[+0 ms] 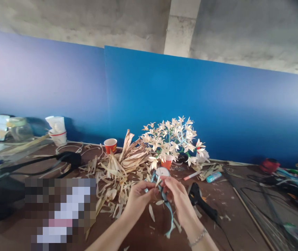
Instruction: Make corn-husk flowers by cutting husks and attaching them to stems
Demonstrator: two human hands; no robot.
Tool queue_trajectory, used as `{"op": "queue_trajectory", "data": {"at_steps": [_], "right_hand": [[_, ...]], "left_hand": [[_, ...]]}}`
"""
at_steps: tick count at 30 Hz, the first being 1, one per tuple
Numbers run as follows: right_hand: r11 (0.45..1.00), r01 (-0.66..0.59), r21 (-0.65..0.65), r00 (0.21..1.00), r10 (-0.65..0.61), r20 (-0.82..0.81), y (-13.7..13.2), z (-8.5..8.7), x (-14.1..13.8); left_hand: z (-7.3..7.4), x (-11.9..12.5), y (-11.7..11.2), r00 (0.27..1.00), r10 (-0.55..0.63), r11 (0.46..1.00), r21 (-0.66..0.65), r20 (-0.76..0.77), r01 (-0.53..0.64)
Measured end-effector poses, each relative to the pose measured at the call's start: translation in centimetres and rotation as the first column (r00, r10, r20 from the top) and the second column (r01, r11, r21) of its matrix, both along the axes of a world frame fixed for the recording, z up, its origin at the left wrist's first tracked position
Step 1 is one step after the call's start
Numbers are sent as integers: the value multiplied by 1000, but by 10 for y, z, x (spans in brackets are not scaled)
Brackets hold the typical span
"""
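Pale-blue ribbon (pixel 171 219), one strip, hangs at lower centre, pinched by fingertips of left hand (pixel 138 198) and right hand (pixel 176 195). Behind stand two red cups (pixel 110 144) and one husk-flower bouquet (pixel 172 139); one glue gun (pixel 200 200) lies right.

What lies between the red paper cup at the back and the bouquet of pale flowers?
In the head view, a heap of dried husks fills the stretch between the red paper cup and the flower bouquet.
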State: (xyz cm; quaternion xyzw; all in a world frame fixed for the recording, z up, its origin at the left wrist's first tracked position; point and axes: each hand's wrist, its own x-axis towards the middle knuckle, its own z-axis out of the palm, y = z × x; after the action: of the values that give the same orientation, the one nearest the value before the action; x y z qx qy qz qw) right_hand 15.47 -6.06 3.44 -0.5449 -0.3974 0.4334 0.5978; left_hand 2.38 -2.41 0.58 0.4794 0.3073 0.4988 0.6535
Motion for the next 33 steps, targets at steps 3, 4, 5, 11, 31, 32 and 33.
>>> {"op": "queue_trajectory", "data": {"at_steps": [3, 4, 5, 11, 31, 32, 33], "right_hand": [[992, -126, -24, 992, 126, 13, 4, 0, 4], [987, -162, -21, 986, 162, 33, 5, 1, 5], [982, -187, -15, 980, 188, 61, 6, 2, 6], [974, -223, 45, 951, 207, 231, 6, 11, 10], [977, -211, 31, 969, 205, 135, -1, 14, 4], [973, -228, 28, 967, 223, 122, -1, 14, 4], [970, -240, 26, 965, 236, 115, -1, 13, 4]], "left_hand": [[-1, 0, 0, 999, -14, 999, 35, -31, 15], [-1, 0, 0, 999, -24, 999, 36, -41, 26], [-1, 1, -1, 998, -35, 999, 29, -48, 37], [3, 2, -4, 996, -66, 998, -6, -56, 66], [4, 1, -3, 998, -35, 999, 11, -60, 36], [4, 0, -3, 997, -43, 999, 8, -61, 43], [3, 0, -2, 997, -48, 999, 6, -63, 48]]}}
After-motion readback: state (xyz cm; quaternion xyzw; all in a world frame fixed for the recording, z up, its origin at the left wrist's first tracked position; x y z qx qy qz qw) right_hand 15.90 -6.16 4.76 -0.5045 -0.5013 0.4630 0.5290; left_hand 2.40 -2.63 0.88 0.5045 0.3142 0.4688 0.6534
